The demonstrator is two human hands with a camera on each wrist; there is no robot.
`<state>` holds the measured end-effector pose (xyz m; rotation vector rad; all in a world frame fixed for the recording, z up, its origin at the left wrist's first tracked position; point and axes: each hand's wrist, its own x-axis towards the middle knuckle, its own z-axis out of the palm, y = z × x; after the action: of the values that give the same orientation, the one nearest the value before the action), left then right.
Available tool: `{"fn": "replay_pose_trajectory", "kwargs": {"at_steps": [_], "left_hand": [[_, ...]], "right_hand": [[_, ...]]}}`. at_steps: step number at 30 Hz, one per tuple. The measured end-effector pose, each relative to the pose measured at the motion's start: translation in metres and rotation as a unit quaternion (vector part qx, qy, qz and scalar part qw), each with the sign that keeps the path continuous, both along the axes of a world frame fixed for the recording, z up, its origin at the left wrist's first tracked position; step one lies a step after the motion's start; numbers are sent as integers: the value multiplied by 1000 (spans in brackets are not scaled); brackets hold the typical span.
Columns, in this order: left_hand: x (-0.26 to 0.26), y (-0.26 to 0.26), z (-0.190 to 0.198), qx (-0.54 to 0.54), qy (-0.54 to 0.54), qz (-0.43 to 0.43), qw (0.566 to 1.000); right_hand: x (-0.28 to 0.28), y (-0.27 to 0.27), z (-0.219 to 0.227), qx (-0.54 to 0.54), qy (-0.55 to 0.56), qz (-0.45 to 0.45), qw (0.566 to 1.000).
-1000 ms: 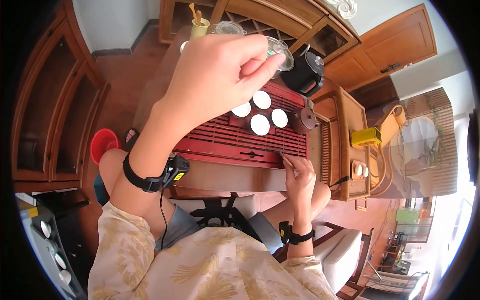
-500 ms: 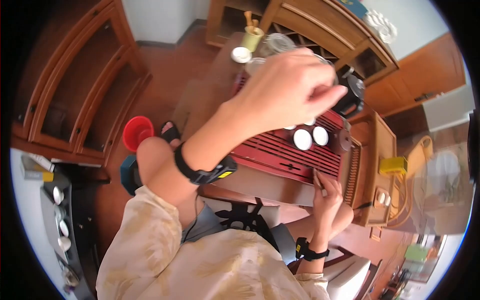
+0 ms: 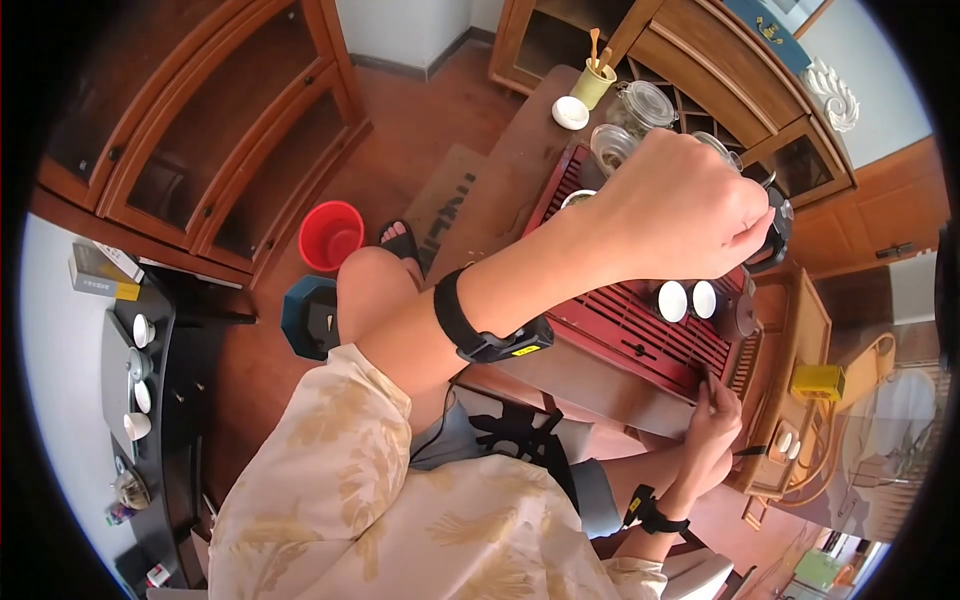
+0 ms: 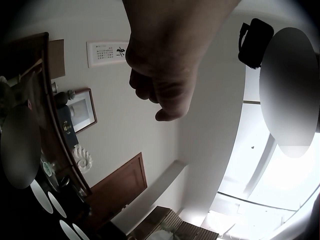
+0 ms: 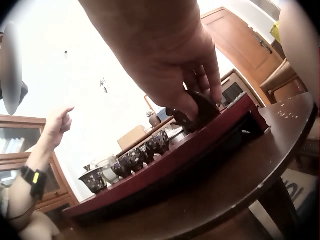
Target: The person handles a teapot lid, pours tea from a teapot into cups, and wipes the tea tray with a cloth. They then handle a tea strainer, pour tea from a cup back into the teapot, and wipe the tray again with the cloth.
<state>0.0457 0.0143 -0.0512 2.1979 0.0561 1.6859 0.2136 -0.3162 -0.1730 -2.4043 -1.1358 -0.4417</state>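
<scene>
My left hand (image 3: 700, 210) is raised across the front of the head view with its fingers curled. Nothing shows inside that fist in the left wrist view either. My right hand (image 3: 714, 418) is at the near right corner of the red slatted tea tray (image 3: 640, 345), thumb and fingers close together at the edge. In the right wrist view a dark rounded shape (image 5: 204, 112) overlaps the fingertips; I cannot tell whether they hold it. Just beyond this hand sits the brown teapot (image 3: 738, 316). White-lined cups (image 3: 672, 301) stand beside it, and my left forearm hides part of the tray.
Behind my left hand stand glass jars (image 3: 645, 105) and a black kettle (image 3: 775, 240). A white dish (image 3: 570, 112) and a green tool holder (image 3: 594, 84) occupy the table's far end. A red bucket (image 3: 332, 236) is on the floor. A wooden cart (image 3: 790, 400) stands at right.
The head view has turned left, so the table and tray appear farther right. My left hand has swung right in view and its fingers look more tightly curled; the right hand stays at the tray edge.
</scene>
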Motion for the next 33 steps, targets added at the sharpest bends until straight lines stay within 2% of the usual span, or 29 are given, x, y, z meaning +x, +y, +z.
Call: {"fn": "replay_pose_trajectory", "kwargs": {"at_steps": [3, 6, 11, 16, 17, 21, 24, 28, 33], "left_hand": [[0, -1, 0, 0, 8, 8, 1000], [2, -1, -1, -1, 5, 0, 1000], [1, 0, -1, 3, 11, -7, 1000], [-5, -1, 3, 8, 19, 14, 1000], [-7, -1, 5, 5, 28, 7, 1000], [-8, -4, 9, -16, 42, -12, 999], [-5, -5, 6, -11, 61, -10, 998], [1, -8, -1, -5, 61, -7, 998], [1, -10, 1, -13, 82, -14, 996]], "right_hand": [[-26, 14, -3, -5, -30, 13, 999], [-48, 30, 0, 21, 9, 36, 999], [-78, 54, 10, 5, 32, 81, 996], [-55, 42, 17, 34, 88, 84, 992], [-41, 35, 18, 18, 41, 82, 996], [-14, 12, 8, 10, 30, 20, 999], [-31, 20, 6, 15, -9, 29, 999], [-45, 25, 6, 1, 5, -3, 1000], [-51, 29, 11, 10, 4, 31, 999]]}}
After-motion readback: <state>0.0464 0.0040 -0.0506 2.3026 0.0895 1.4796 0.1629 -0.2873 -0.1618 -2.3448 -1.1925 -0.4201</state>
